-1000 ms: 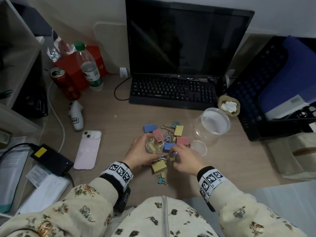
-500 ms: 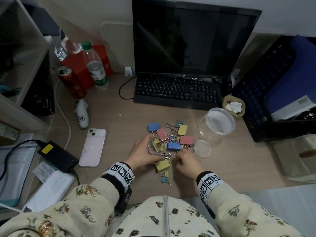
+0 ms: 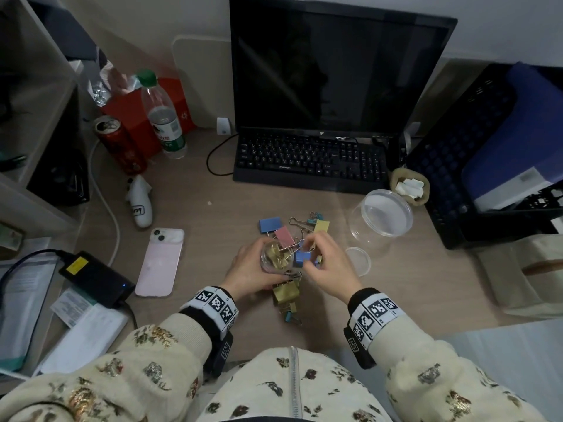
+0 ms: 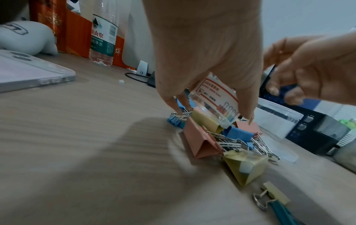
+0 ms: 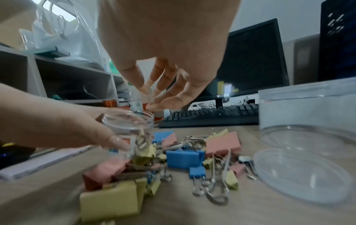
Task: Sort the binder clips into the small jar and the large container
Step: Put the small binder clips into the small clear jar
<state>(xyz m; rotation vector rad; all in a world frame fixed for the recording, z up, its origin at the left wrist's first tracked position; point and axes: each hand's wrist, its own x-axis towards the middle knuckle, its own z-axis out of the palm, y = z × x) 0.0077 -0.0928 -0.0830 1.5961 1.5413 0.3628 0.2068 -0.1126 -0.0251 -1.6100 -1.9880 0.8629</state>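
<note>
My left hand (image 3: 249, 269) grips a small clear jar (image 3: 275, 257) just above the desk, tilted toward the right. Yellow clips lie inside the jar (image 5: 127, 121). My right hand (image 3: 323, 257) hovers at the jar's mouth with its fingers (image 5: 163, 85) loosely extended, and I see nothing between them. Beneath both hands lies a pile of binder clips: blue (image 3: 270, 223), pink (image 3: 285, 234) and yellow (image 3: 285, 292) ones, with a blue one (image 5: 185, 156) in the middle. The large clear container (image 3: 365, 236) stands open to the right, with no clips in it.
A clear lid (image 3: 361, 261) lies flat between the pile and the large container. A keyboard (image 3: 310, 159) and monitor stand behind, and a black crate (image 3: 487, 153) is at the right. On the left are a pink phone (image 3: 160, 263), a water bottle (image 3: 164, 117) and a red can (image 3: 118, 144).
My right hand has come up out of the clip pile to the jar's mouth. My left hand has kept hold of the jar in about the same place.
</note>
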